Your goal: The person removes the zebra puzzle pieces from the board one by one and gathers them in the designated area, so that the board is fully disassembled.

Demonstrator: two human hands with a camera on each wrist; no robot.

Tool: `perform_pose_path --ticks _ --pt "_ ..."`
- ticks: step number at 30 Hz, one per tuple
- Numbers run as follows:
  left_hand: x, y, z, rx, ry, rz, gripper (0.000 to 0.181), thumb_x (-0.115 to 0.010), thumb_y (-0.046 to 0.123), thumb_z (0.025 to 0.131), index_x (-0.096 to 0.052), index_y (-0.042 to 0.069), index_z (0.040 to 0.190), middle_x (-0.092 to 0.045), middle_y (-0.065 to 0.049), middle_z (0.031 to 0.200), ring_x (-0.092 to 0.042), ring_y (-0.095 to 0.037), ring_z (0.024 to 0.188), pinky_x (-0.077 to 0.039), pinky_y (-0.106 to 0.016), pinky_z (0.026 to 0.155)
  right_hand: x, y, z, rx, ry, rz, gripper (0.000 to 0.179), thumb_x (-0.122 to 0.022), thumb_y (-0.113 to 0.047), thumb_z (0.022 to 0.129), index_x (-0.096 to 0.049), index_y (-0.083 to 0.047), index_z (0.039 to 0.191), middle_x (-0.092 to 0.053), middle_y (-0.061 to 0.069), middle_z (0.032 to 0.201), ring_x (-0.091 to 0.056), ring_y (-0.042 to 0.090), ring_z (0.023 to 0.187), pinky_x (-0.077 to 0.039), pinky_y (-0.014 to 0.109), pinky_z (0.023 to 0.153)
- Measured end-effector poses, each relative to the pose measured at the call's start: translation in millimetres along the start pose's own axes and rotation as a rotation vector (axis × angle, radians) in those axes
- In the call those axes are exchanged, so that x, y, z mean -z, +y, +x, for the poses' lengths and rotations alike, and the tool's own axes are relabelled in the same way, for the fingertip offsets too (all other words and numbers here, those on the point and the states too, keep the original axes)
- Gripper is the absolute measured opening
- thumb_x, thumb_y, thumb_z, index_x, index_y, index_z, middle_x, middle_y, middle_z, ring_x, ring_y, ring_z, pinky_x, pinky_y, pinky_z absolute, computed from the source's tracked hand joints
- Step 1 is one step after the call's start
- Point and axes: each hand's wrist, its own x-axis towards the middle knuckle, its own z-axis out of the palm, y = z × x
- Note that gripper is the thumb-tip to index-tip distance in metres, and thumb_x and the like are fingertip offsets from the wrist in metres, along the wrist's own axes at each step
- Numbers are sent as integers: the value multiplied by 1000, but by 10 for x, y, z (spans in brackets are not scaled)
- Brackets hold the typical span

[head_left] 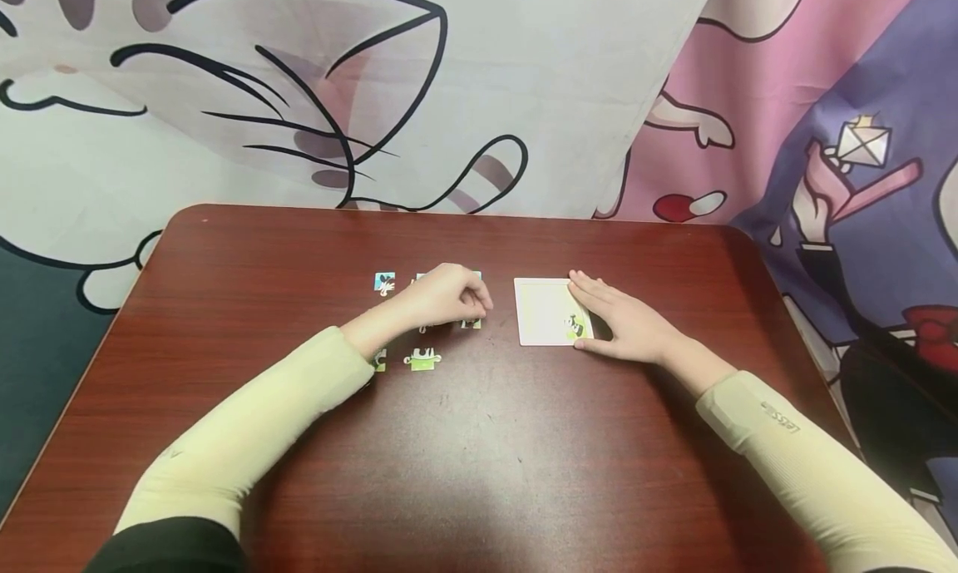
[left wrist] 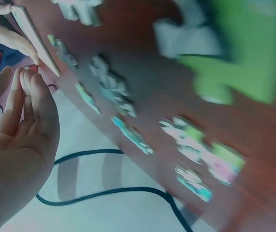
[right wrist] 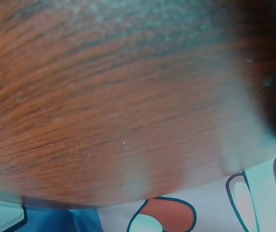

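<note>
My left hand point(head_left: 449, 294) hovers over several small jigsaw puzzle pieces, its fingers loosely curled and partly covering them in the head view. In the left wrist view, that hand's fingertips and thumb come near each other, and no piece shows clearly between them. A blue-and-white piece point(head_left: 385, 283) lies behind the forearm, and a green-and-white piece point(head_left: 423, 358) lies nearer the body. To the right is a square pale card or board point(head_left: 542, 311) with a small panda picture in one corner. My right hand point(head_left: 629, 319) rests at its right side, fingers extended and thumb at the near corner.
The pieces lie on a brown wooden table point(head_left: 479, 465). Another piece point(head_left: 380, 360) is half hidden by the left sleeve. Behind the table hangs a cartoon-printed curtain point(head_left: 561, 74). Mostly bare table and curtain fill the right wrist view.
</note>
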Motion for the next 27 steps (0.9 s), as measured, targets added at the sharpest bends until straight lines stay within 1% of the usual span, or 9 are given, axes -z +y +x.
perform_pose_path --ticks 5,8,12,16,22,27 --pt "-36 102 205 -22 6 7 12 -72 6 93 -82 5 99 -81 -6 94 -71 -15 85 -58 -27 85 -16 10 -1 23 34 0 97 -80 -43 91 -33 -1 165 -29 20 174 -31 37 161 -24 48 133" --pt "-61 165 302 -36 11 9 14 -69 4 92 -82 5 97 -81 -6 92 -69 -13 83 -56 -23 82 -19 14 0 15 24 7 97 -80 -43 91 -32 -2 165 -28 18 175 -29 36 162 -22 46 134" --pt "-94 253 421 -44 5 19 16 -67 2 91 -82 5 96 -79 -6 91 -65 -12 80 -52 -19 78 -8 3 3 -1 7 20 99 -80 -44 91 -31 -3 166 -26 16 176 -27 35 163 -21 47 134" --pt "-150 299 553 -49 -9 33 17 -67 1 91 -82 4 97 -79 -7 92 -65 -12 81 -51 -18 76 0 -3 -1 0 11 22 99 -81 -44 91 -31 -4 166 -26 16 176 -27 35 163 -23 49 133" --pt "-254 362 695 -59 -21 44 19 -66 -2 90 -83 4 96 -80 -8 93 -67 -13 82 -51 -17 75 -5 2 -10 3 15 28 99 -81 -44 91 -31 -3 166 -26 16 176 -27 35 163 -22 49 134" --pt "-330 430 784 -78 -48 82 19 -68 -3 89 -83 5 95 -81 -7 95 -69 -13 84 -51 -17 76 -12 2 -20 9 25 33 98 -81 -43 91 -31 -3 166 -26 17 175 -27 36 163 -22 49 134"
